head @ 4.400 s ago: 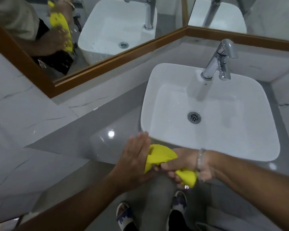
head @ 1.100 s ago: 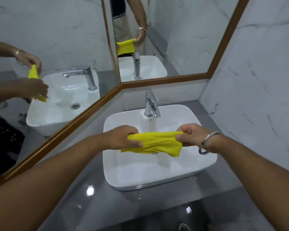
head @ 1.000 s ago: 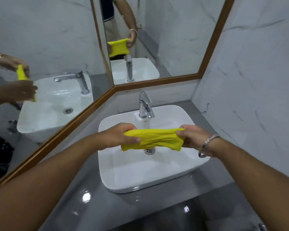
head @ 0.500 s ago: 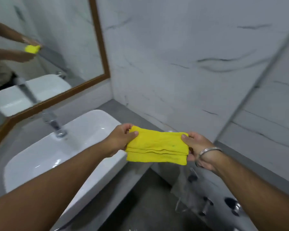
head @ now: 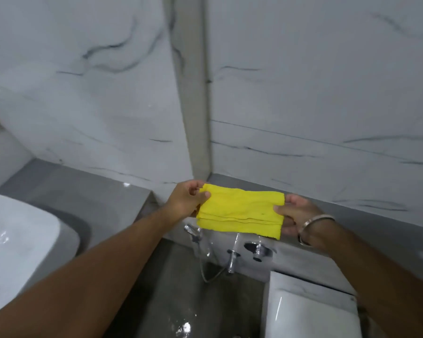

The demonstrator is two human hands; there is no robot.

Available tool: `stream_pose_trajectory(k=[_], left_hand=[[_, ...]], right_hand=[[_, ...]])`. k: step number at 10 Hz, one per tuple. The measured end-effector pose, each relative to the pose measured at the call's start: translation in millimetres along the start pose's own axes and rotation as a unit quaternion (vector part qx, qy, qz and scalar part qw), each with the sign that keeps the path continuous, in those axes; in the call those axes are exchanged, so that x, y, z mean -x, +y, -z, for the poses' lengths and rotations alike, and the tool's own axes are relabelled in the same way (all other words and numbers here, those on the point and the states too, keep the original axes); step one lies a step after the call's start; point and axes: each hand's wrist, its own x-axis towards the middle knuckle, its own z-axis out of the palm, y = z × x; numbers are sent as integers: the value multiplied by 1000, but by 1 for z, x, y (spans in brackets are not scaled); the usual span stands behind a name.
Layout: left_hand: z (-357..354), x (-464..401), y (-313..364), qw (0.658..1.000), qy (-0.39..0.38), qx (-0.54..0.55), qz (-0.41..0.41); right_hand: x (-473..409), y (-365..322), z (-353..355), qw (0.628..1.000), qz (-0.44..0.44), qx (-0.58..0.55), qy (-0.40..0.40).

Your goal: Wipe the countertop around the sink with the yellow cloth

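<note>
Cloth (head: 239,211) betw. my fingers: bright yellow, plain. Wall (head: 327,93) beyond my fingertips: white marble w/ dark grey veins. Countertop (head: 66,191) left of my left hand (head: 185,200): grey. Sink (head: 17,240): white. Bangle (head: 313,225) on my right wrist: silver.

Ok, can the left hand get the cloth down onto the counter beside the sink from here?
Probably yes: the left hand holds the cloth in the air, and the grey counter left of it looks bare.

Both hands, left hand (head: 185,200) and right hand (head: 294,213), pinch the folded yellow cloth (head: 239,212) taut above chrome taps (head: 232,254), sink (head: 17,245) off left.
</note>
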Motion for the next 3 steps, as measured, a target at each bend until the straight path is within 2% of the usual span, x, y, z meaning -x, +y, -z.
stream_pose_trajectory(k=[1,2,3], left_hand=[[-25,-35,-5,999,-18,-38,17],[-37,-52,-4,997,11,-75,19],[-47,-67,-5,974,87,-209,-14]], right_hand=[[-29,2,27,999,-24,21,-1],[-43,4,29,998,-49,18,26],[-62,14,32,990,-35,22,137]])
